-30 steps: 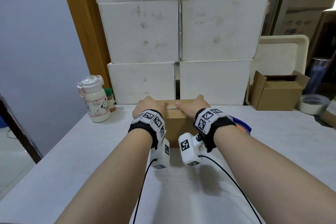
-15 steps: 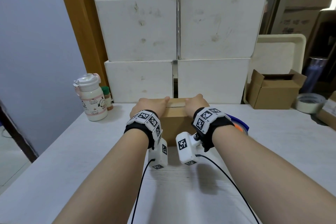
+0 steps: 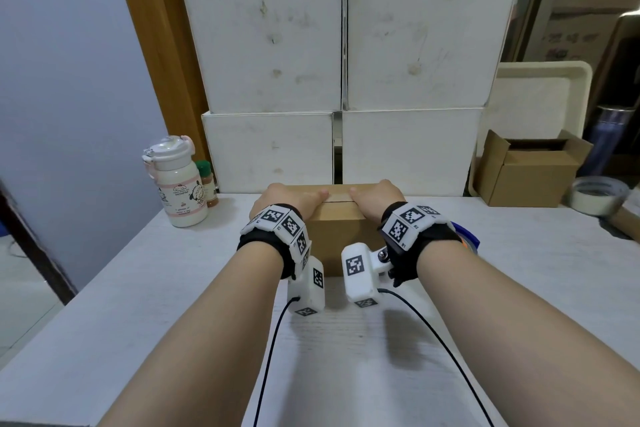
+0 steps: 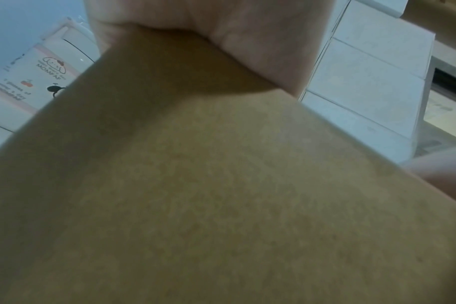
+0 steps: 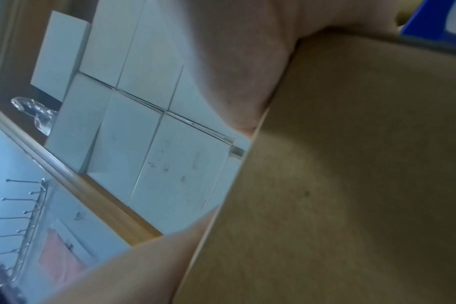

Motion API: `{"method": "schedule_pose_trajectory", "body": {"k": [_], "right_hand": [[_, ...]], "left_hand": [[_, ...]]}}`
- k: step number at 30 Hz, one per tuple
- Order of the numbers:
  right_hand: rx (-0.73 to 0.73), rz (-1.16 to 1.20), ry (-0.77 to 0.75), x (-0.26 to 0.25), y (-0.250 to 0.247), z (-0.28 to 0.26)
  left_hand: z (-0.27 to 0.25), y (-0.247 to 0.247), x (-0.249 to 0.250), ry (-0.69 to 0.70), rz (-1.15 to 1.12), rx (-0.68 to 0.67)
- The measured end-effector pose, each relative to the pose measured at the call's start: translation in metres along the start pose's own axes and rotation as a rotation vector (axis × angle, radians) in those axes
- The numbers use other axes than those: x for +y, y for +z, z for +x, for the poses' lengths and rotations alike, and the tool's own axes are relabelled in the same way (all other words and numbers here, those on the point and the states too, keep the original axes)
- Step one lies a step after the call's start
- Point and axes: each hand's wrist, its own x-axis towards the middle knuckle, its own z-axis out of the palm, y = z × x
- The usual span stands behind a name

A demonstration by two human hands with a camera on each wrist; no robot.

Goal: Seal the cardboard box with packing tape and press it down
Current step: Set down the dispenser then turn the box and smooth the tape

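A small brown cardboard box (image 3: 337, 229) stands on the white table (image 3: 138, 288), just in front of a stack of white boxes. My left hand (image 3: 291, 199) rests on the left part of its top. My right hand (image 3: 375, 196) rests on the right part. Both thumbs point inward along the closed flap seam (image 3: 337, 200); the other fingers are hidden behind the hands. In both wrist views the box wall (image 4: 221, 195) (image 5: 351, 174) fills the frame, with a palm over the top edge. A blue and orange tape dispenser (image 3: 467, 239) lies behind my right wrist.
A white and pink bottle (image 3: 180, 184) and a small spice jar (image 3: 206, 180) stand at the left. An open cardboard box (image 3: 533, 173), a tape roll (image 3: 599, 194) and a cream tray (image 3: 540, 97) are at the right. The stack of white boxes (image 3: 343, 62) blocks the back.
My thumbs nearly met over the middle of the seam a second ago. Both hands have since slid apart toward the sides of the box top.
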Motion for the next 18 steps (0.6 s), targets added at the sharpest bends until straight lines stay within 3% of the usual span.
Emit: {"method": "schedule_pose_trajectory", "body": {"k": [9, 12, 18], "right_hand": [[0.031, -0.039, -0.005, -0.002, -0.008, -0.011], [0.038, -0.164, -0.114, -0.001, -0.008, -0.006], [-0.002, -0.172, -0.091, 0.006, -0.007, -0.001]], "left_hand": [[-0.001, 0.000, -0.001, 0.028, 0.014, 0.042], [0.000, 0.000, -0.002, 0.027, 0.002, 0.041], [-0.002, 0.000, 0.000, 0.017, -0.025, 0.039]]}}
